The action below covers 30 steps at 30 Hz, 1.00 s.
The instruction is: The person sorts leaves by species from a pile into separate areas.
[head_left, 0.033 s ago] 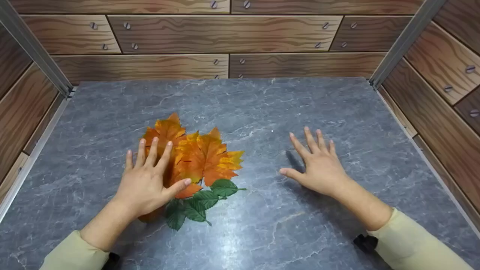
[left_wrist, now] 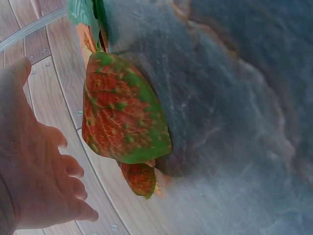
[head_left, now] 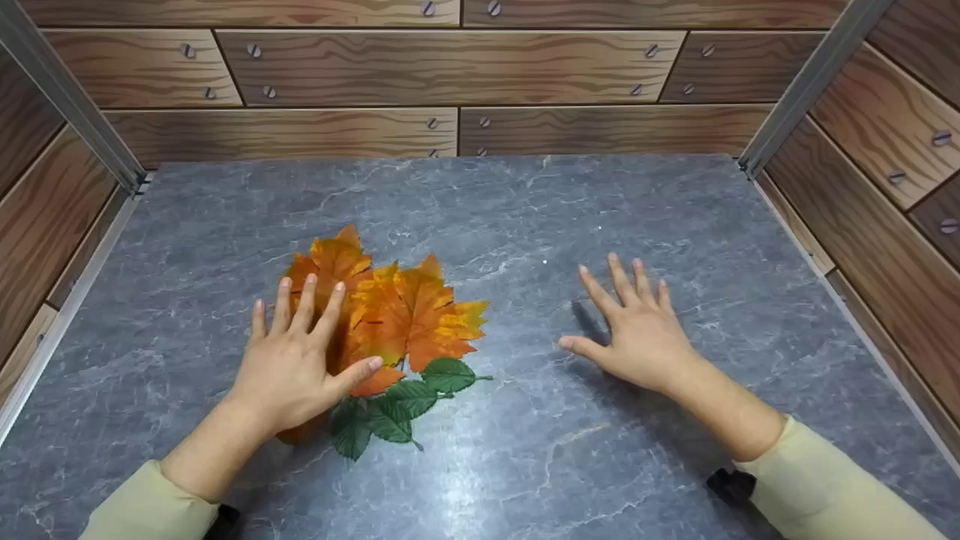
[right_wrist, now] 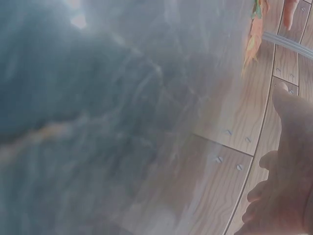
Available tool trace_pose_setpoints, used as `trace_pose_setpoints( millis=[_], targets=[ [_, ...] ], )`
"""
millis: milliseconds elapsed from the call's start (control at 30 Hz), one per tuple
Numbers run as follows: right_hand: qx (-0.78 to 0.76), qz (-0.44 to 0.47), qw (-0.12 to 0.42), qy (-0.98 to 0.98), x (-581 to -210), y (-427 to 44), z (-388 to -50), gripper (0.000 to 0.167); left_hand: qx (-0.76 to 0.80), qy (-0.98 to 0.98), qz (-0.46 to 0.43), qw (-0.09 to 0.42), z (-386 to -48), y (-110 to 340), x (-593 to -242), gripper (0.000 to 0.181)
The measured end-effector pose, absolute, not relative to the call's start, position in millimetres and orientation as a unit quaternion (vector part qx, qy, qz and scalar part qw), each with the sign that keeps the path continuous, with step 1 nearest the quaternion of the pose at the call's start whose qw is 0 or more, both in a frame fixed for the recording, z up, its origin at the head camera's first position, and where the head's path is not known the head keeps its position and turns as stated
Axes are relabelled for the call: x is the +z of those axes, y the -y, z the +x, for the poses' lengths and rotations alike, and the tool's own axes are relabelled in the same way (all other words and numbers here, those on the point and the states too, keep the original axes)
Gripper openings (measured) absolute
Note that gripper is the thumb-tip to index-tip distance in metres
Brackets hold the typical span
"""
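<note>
Orange maple leaves [head_left: 412, 315] lie left of centre on the grey marbled surface, with several dark green leaves [head_left: 409, 399] in front of them. Over the left part of the maple leaves is my left hand [head_left: 292, 367], palm down with fingers spread; whether it touches them I cannot tell. In the left wrist view a red and green leaf [left_wrist: 122, 110] appears beside my left hand [left_wrist: 41, 161], mostly hidden by that hand in the head view. My right hand [head_left: 637, 330] is spread above the surface at the right, its shadow beneath, holding nothing.
The marbled tabletop [head_left: 525, 210] has wood-patterned panels [head_left: 450, 67] behind it and at both sides. Grey metal posts [head_left: 817, 82] stand at the back corners. Black bands [head_left: 731, 486] show by both sleeves.
</note>
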State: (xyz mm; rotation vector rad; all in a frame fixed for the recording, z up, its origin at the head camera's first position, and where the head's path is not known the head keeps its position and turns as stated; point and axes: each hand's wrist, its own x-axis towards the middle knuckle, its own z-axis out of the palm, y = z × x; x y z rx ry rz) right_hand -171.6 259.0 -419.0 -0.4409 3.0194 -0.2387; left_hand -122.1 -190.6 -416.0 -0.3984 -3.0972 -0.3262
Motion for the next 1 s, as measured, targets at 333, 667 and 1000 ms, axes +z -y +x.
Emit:
trace_pose_setpoints(
  millis=[333,667,1000],
  targets=[
    [-0.081,-0.150,0.034,-0.985,-416.6,-256.0,-170.4,0.110,-0.109,0.986,-0.127,0.002,-123.4,195.2,-418.3,0.107],
    [-0.107,-0.169,0.024,-0.979,-408.7,-245.5,-172.8,0.109,-0.114,0.984,-0.135,0.011,-131.0,212.4,-420.9,0.103],
    [-0.167,-0.230,0.030,-0.958,-402.1,-203.9,-180.5,0.099,-0.122,0.974,-0.188,-0.018,-148.2,235.2,-427.6,0.095]
  ],
)
